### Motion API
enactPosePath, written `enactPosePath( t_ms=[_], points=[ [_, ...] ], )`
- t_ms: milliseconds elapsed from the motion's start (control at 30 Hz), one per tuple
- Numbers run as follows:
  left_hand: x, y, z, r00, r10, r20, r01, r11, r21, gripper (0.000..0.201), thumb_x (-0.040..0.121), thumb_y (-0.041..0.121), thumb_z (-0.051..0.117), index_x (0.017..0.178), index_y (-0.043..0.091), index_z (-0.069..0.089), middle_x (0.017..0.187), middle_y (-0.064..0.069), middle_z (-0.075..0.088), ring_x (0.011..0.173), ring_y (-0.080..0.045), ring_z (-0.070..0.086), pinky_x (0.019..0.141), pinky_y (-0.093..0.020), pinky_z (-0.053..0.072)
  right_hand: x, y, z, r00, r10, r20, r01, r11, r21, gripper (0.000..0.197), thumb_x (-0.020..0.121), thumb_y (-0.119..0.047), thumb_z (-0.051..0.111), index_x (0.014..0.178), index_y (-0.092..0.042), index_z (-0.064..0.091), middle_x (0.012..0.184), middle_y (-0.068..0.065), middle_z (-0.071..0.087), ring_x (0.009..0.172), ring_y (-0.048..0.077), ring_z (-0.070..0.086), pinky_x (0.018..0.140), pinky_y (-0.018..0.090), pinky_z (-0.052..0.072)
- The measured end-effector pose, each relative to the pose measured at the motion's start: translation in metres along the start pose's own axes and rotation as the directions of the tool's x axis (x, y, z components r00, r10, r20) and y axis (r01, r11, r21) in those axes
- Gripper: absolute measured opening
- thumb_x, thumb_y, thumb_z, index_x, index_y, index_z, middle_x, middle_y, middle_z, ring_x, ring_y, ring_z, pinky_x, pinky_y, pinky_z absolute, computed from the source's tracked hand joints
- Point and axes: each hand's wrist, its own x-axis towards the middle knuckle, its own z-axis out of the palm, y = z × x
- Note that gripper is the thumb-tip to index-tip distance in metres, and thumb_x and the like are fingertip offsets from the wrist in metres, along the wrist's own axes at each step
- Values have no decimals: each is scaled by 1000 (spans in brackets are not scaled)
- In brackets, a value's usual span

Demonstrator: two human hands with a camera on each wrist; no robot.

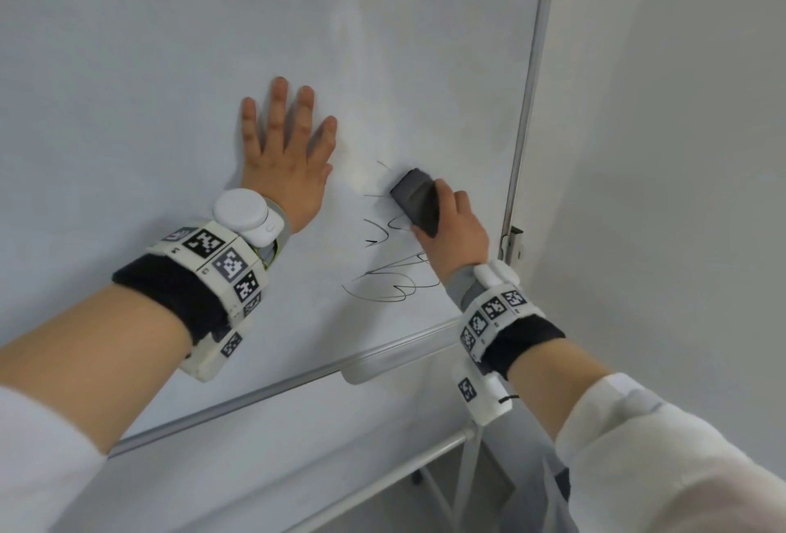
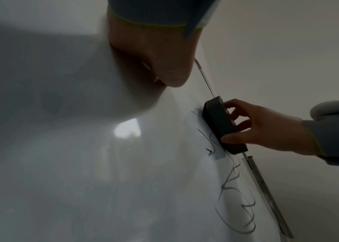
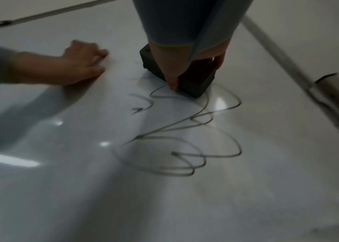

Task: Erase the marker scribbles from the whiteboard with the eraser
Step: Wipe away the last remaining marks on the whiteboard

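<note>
A white whiteboard (image 1: 170,86) fills the head view. Black marker scribbles (image 1: 391,281) loop across its lower right part, with thin strokes above them. My right hand (image 1: 455,222) grips a dark grey eraser (image 1: 417,200) and presses it flat on the board at the upper end of the scribbles. In the left wrist view the eraser (image 2: 220,124) lies against the board with thumb and fingers round its sides. The right wrist view shows the eraser (image 3: 193,78) above the scribbles (image 3: 185,139). My left hand (image 1: 285,154) lies flat on the board with fingers spread, left of the eraser.
The board's metal frame (image 1: 527,107) runs down the right side, with a bracket (image 1: 512,243) near my right wrist. A marker tray (image 1: 383,362) runs along the bottom edge, stand legs (image 1: 463,481) below it. A plain wall (image 1: 680,107) lies to the right.
</note>
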Motion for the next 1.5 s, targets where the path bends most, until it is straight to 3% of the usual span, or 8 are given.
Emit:
enactPosePath(
  t_ms=[133, 333, 567, 767, 867, 1033, 1267, 1500],
  points=[
    [-7, 2, 2, 1000, 14, 26, -14, 1000, -6, 56, 97, 35, 31, 146, 15, 13, 155, -17, -3, 140, -43, -9, 108, -58, -10, -4, -2, 4, 995, -82, 48, 85, 995, -60, 65, 83, -37, 63, 138, -22, 32, 117, 5, 46, 89, 30, 55, 65, 31, 43],
    [-18, 1, 7, 997, 18, 76, -18, 1000, 3, 56, 98, 36, 27, 147, 17, 8, 155, -15, -8, 140, -41, -13, 109, -57, -12, 21, -6, -15, 993, 97, -73, -97, 995, 10, 69, 85, -33, 62, 142, -22, 25, 124, 8, 43, 90, 34, 57, 66, 33, 41],
    [-23, -1, 12, 998, 60, 28, -59, 998, -33, 54, 97, 33, 34, 145, 14, 20, 156, -17, 1, 140, -43, -7, 108, -58, -11, -28, -31, 15, 968, -234, 86, 243, 963, -117, 63, 85, -35, 61, 140, -25, 33, 116, 6, 48, 94, 29, 52, 66, 34, 44],
    [-27, -2, 18, 996, 87, 3, -87, 996, -19, 52, 95, 31, 40, 143, 13, 28, 155, -17, 9, 140, -45, -1, 108, -60, -6, 39, -39, -25, 987, -78, -140, 76, 997, -21, 76, 85, -34, 61, 146, -29, 17, 116, 9, 45, 87, 29, 53, 65, 33, 43],
    [-29, -3, 20, 995, 97, -18, -98, 994, -39, 49, 94, 28, 44, 139, 11, 35, 153, -19, 15, 139, -47, 4, 108, -62, -2, 34, -47, -21, 982, -127, -143, 117, 991, -70, 77, 86, -33, 60, 148, -27, 14, 115, 11, 45, 85, 29, 51, 62, 33, 41],
    [-29, -4, 21, 993, 105, -58, -110, 990, -85, 40, 91, 22, 51, 128, 7, 48, 151, -21, 23, 138, -49, 11, 107, -63, 1, -27, -36, 19, 931, -360, -63, 354, 930, -98, 79, 72, -24, 77, 141, -21, 38, 98, 12, 55, 73, 31, 54, 54, 35, 49],
    [-31, -5, 23, 994, 96, -45, -100, 991, -90, 40, 93, 22, 46, 131, 9, 42, 154, -18, 14, 140, -46, 2, 109, -59, -5, 9, -39, -5, 960, -250, -124, 246, 968, -45, 68, 79, -28, 67, 140, -30, 35, 111, 7, 49, 89, 26, 50, 60, 29, 39],
    [-44, -1, 36, 987, 116, -114, -128, 987, -102, 40, 90, 15, 51, 128, 5, 40, 150, -24, 24, 135, -53, 14, 106, -64, 4, -46, -10, 51, 892, -447, -70, 438, 891, -117, 75, 58, -13, 81, 125, -27, 50, 99, 6, 59, 80, 30, 54, 68, 35, 49]
  ],
)
